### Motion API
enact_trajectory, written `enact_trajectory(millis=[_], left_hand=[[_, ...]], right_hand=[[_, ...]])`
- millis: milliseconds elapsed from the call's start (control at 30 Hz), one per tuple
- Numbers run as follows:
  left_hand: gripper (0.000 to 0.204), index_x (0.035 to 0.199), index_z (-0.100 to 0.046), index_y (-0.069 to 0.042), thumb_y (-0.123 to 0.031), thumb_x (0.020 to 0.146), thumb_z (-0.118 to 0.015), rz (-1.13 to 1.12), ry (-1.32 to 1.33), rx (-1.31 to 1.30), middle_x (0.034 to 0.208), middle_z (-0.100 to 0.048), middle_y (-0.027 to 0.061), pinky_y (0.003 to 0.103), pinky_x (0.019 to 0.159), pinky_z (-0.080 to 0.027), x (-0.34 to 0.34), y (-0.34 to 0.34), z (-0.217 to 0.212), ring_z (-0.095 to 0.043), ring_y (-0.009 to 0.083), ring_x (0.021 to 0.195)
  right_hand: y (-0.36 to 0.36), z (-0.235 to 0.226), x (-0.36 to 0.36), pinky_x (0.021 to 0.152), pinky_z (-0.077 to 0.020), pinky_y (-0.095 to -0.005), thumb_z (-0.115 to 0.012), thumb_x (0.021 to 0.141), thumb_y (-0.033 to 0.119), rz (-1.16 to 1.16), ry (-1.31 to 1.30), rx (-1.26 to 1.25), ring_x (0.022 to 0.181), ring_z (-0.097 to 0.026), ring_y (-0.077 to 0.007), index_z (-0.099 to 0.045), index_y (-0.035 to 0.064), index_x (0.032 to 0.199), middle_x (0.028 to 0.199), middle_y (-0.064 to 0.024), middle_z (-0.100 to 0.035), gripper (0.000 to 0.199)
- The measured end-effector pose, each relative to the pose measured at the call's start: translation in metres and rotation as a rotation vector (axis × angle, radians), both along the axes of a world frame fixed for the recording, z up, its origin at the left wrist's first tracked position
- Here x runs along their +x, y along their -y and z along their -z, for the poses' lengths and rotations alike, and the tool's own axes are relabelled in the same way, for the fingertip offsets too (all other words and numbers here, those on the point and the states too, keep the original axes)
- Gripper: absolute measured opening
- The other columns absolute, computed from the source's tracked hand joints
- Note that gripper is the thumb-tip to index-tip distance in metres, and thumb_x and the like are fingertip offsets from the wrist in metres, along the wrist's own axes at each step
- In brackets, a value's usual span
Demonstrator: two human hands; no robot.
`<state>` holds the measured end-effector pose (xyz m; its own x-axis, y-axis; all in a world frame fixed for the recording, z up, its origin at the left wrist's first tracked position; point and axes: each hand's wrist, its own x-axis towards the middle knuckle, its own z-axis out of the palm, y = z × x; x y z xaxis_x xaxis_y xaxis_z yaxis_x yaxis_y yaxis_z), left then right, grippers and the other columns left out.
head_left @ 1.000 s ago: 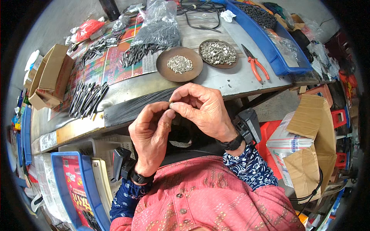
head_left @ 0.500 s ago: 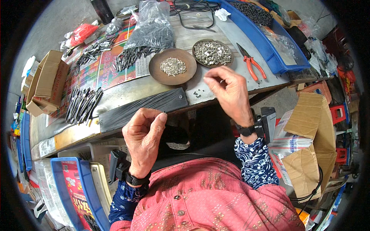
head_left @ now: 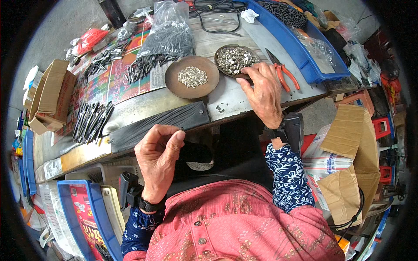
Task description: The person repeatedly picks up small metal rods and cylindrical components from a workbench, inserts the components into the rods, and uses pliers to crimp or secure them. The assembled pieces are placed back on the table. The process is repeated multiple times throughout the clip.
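Remotely, I see the left hand (head_left: 156,153) seemingly pinching a dark speck (head_left: 182,128), right hand (head_left: 264,95) half-curled, hold unclear, at one o'clock's heaped dish (head_left: 225,72), plenty left, finished work indistinct.

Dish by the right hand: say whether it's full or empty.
Well filled, not empty: small greyish pieces cover most of the dish.

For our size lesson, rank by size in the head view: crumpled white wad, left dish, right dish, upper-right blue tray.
Upper-right blue tray
Left dish
Right dish, partly covered by right hand
Crumpled white wad
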<state>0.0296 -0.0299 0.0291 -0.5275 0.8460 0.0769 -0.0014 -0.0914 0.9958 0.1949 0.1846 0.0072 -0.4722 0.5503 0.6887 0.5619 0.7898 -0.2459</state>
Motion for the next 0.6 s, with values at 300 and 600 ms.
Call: enact_trajectory(millis=[300, 600], left_hand=[[0.008, 0.090, -0.064, 0.000, -0.004, 0.087, -0.070, 0.032, 0.005, -0.012, 0.072, -0.056, -0.0051, 0.015, 0.056, -0.038, 0.0012, -0.0005, -0.0015, -0.047, 0.0004, 0.063], [0.009, 0.093, -0.062, -0.001, -0.008, 0.090, -0.066, 0.037, -0.024, 0.018, 0.070, -0.057, -0.0023, 0.017, 0.043, -0.028, 0.0043, 0.0003, -0.0007, -0.041, 0.0006, 0.051]], right_hand=[[-0.0039, -0.0024, -0.0004, 0.076, -0.0451, -0.0407, -0.073, 0.075, 0.013, -0.028, -0.002, 0.001, 0.089, -0.053, -0.0308, -0.066, 0.0016, 0.092, 0.090, -0.0116, -0.057, 0.022], [-0.0049, -0.0040, -0.0033, 0.076, -0.0439, -0.0397, -0.071, 0.075, 0.010, -0.087, -0.071, -0.072, 0.084, -0.053, -0.0294, -0.064, 0.0029, 0.082, 0.083, -0.0084, -0.060, 0.012]])
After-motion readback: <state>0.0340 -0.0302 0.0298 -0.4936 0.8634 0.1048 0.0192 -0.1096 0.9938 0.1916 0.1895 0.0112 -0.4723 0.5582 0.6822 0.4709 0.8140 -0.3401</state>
